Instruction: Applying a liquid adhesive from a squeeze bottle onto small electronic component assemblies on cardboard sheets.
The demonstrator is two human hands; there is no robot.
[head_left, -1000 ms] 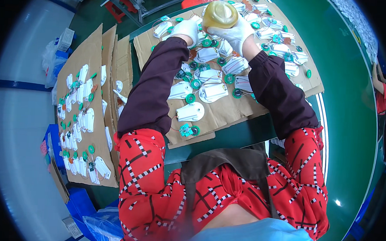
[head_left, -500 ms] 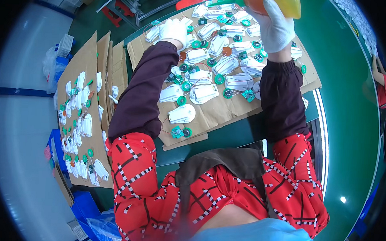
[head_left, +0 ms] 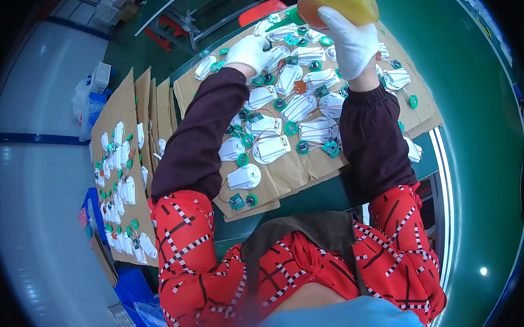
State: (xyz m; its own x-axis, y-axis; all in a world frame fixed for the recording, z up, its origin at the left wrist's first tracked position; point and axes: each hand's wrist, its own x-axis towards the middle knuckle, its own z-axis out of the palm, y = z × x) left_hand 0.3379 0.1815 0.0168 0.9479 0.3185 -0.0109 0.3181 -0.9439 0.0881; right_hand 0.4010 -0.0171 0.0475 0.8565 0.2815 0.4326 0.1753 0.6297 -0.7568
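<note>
My right hand (head_left: 350, 47), in a white glove, grips a squeeze bottle (head_left: 339, 6) of yellow-amber liquid. The bottle lies tilted over, its green nozzle (head_left: 293, 16) pointing left and down above the parts. My left hand (head_left: 249, 53), gloved too, has its fingertips together at a small dark circuit board (head_left: 268, 45); the glove partly hides it. Around both hands lie many white plastic housings (head_left: 271, 147), wired to green round parts (head_left: 290, 128) and small green circuit boards (head_left: 331, 148). All of these rest on a cardboard sheet (head_left: 308, 174).
Beneath the cardboard is a green table (head_left: 465, 190). On the left, another cardboard sheet (head_left: 110, 186) carries similar white parts, with more sheets standing beside it. A red stool (head_left: 263, 13) and a metal frame (head_left: 212, 27) are beyond the far edge.
My left hand has moved right, to the small dark circuit board. My right hand has carried the tilted bottle left, closer to the left hand. The whole view has shifted slightly.
</note>
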